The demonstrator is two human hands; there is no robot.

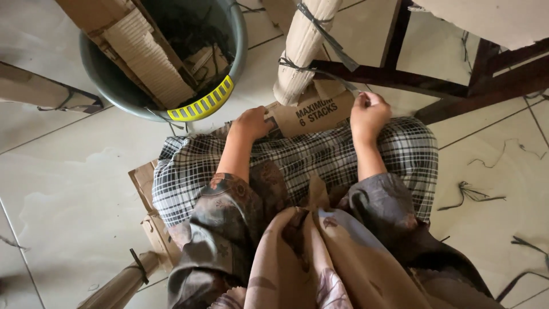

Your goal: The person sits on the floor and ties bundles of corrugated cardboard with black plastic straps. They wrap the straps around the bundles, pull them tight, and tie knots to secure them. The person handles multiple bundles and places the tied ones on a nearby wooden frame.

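We sit on the tiled floor [80, 189] with a flat piece of brown cardboard [311, 114] across our checked lap cloth [297, 160], its far edge toward a dark wooden frame [434, 86]. Our left hand [251, 123] rests curled on the near left end of that piece, fingers folded down over its edge. Our right hand [369, 111] sits at the right end, fingertips pressed together in a pinch on what looks like a thin dark strip [343, 83]; the view is too small for us to be sure of the grip.

As for progress, we judge the work to be partly through. A roll of corrugated cardboard [303, 46] stands just beyond our hands, already bound with dark strips at two heights. Another bound roll [120, 286] lies by our left knee, and a third bundle [40, 91] lies at the far left. The flat piece in our hands is not yet rolled or tied. Loose strips [472, 194] lie scattered on the floor to the right.

The flat piece carries a block of bold black printing on its brown face, near the middle. A grey plastic tub [240, 51] ahead to the left holds torn corrugated scraps, with a yellow slotted piece [200, 106] at its near rim.
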